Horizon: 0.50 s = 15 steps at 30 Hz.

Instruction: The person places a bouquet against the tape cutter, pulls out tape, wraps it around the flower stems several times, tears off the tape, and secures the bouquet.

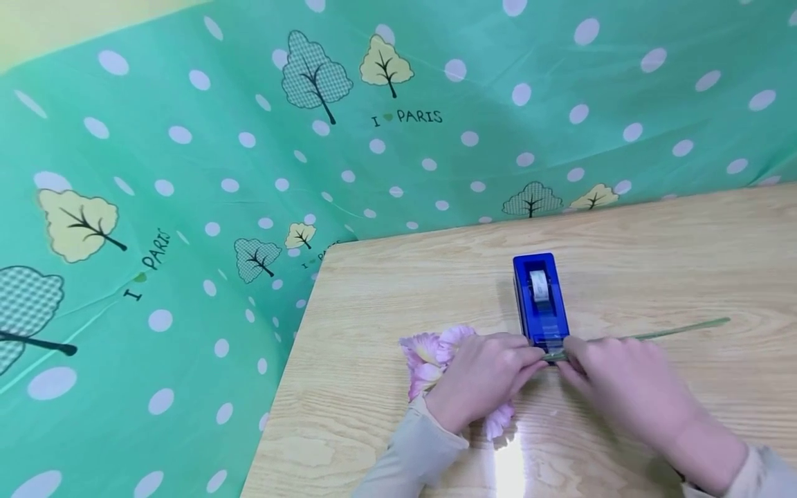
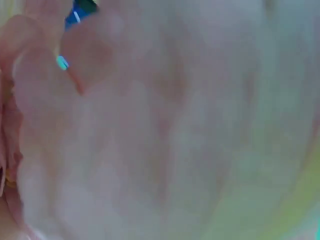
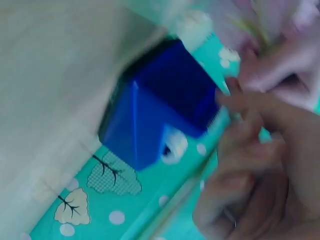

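In the head view, my left hand [image 1: 488, 370] pinches a green flower stem [image 1: 679, 329] close to its pink-and-white artificial flowers [image 1: 429, 353], partly covering the blossoms. My right hand [image 1: 635, 384] grips the same stem a short way along, and its thin end sticks out to the right. Both sets of fingertips meet at the front end of a blue tape dispenser [image 1: 523, 297], whose clear tape roll [image 1: 539, 285] sits inside. Seen from the right wrist, the right fingers [image 3: 235, 185] are curled beside the dispenser. My left palm [image 2: 150, 130] fills the left wrist view, blurred.
A light wood-grain table [image 1: 373, 297] lies under everything. Green dotted cloth [image 1: 349, 152] with tree prints hangs along the table's back and left edges. The dispenser stands upright just beyond the hands.
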Motion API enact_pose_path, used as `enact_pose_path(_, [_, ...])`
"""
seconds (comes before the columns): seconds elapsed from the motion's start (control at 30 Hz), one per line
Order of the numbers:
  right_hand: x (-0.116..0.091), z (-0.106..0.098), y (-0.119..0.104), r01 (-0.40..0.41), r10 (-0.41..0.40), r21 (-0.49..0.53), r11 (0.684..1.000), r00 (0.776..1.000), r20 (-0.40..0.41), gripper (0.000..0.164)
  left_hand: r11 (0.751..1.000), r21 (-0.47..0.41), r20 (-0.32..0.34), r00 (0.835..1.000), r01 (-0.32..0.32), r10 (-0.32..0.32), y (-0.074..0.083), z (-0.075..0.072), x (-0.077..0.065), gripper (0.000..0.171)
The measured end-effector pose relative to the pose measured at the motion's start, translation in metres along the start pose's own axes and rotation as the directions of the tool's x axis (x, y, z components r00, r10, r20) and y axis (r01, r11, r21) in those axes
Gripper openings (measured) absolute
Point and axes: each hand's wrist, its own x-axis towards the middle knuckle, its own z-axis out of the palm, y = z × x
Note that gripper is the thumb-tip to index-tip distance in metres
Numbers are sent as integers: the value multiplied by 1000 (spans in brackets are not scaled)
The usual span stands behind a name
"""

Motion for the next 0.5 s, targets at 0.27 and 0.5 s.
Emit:
enact_pose_path(0.27, [6, -10, 16, 19, -16, 101, 995, 999, -29, 29, 998, 51, -22, 999, -30, 31, -6, -4, -3, 21])
enact_pose_path(0.5, [6, -5, 16, -211, 165, 252, 944, 967, 193, 23, 993, 104, -27, 998, -58, 62, -9, -7, -7, 22])
